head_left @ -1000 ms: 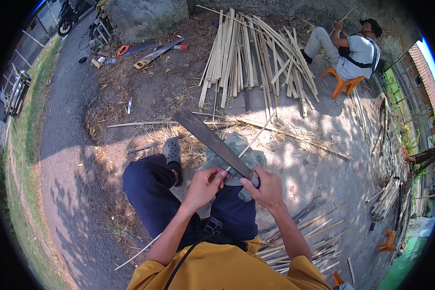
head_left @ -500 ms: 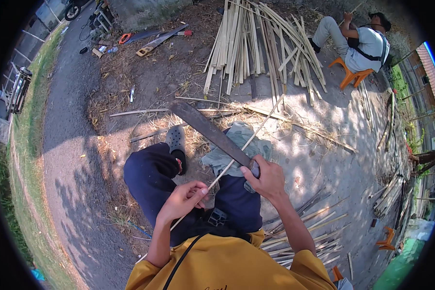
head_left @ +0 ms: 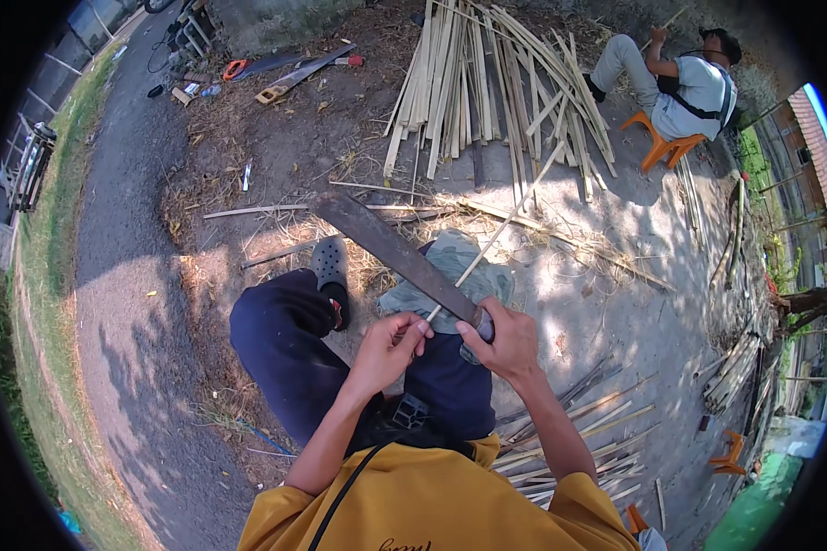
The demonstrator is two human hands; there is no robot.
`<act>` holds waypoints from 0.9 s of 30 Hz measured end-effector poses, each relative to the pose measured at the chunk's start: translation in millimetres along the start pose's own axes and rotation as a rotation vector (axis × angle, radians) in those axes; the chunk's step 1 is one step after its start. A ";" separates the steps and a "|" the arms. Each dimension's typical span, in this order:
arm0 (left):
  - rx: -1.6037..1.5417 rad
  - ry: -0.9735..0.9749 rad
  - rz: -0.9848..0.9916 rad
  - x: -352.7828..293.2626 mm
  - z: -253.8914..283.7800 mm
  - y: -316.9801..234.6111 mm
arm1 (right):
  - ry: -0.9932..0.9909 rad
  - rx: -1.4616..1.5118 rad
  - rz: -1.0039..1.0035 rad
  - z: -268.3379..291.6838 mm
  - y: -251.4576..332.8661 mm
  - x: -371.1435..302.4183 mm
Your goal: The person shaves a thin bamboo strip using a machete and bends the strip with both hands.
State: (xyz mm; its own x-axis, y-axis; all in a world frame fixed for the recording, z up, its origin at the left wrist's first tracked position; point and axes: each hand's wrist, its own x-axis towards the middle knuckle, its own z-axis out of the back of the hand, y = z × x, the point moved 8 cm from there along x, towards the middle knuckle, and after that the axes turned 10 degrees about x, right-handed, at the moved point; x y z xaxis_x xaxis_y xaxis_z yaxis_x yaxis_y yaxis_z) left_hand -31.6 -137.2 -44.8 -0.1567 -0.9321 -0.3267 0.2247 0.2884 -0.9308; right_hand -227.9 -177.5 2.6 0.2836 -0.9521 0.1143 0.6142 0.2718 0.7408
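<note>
My right hand (head_left: 508, 338) is closed around the handle of a machete (head_left: 390, 250), whose dark, broad blade points to the far left. A thin pale wooden strip (head_left: 515, 220), probably bamboo, passes under the blade near the handle and slants away to the far right. Close to the blade, my left hand (head_left: 393, 344) pinches the near part of this strip between thumb and fingers. Beneath blade and strip, a grey-green patterned cloth (head_left: 446, 248) lies over my right thigh. Whether the strip continues behind my left hand cannot be seen.
A large fan of pale strips (head_left: 450, 92) lies ahead. More strips (head_left: 597, 432) are at my right. Hand saws (head_left: 303, 73) lie far left. A person (head_left: 694, 87) sits on an orange stool (head_left: 662, 144) at far right, holding a thin stick.
My left hand has moved forward and right, up close to the blade. The strip has slid away with it, its far end reaching farther out. The machete and right hand have hardly moved.
</note>
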 end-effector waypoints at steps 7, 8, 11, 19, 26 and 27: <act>0.020 -0.121 -0.061 8.6 -6.1 -11.2 | 0.019 -0.084 -0.023 -1.1 -3.6 4.3; 0.016 -0.128 -0.051 8.0 -6.4 -10.5 | 0.019 -0.083 -0.027 -2.2 -5.1 5.1; 0.057 -0.169 -0.043 6.3 -7.2 -9.8 | -0.011 -0.132 0.015 -3.1 -3.8 5.7; 0.135 -0.224 -0.040 -5.8 -3.0 -10.6 | 0.004 -0.172 -0.014 -5.2 -1.5 8.0; 0.095 -0.219 -0.008 -21.8 1.5 -10.5 | 0.001 -0.183 -0.014 -4.9 2.6 7.5; 0.092 -0.219 -0.010 -25.8 2.8 -7.4 | -0.005 -0.187 -0.025 -5.9 0.5 6.9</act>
State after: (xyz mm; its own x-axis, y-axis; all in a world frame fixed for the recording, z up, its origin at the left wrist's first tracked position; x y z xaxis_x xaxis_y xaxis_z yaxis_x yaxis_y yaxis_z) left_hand -26.4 -115.9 -29.1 0.0511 -0.9630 -0.2646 0.3128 0.2671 -0.9115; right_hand -221.2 -183.1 -0.1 0.2628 -0.9596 0.1008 0.7475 0.2685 0.6076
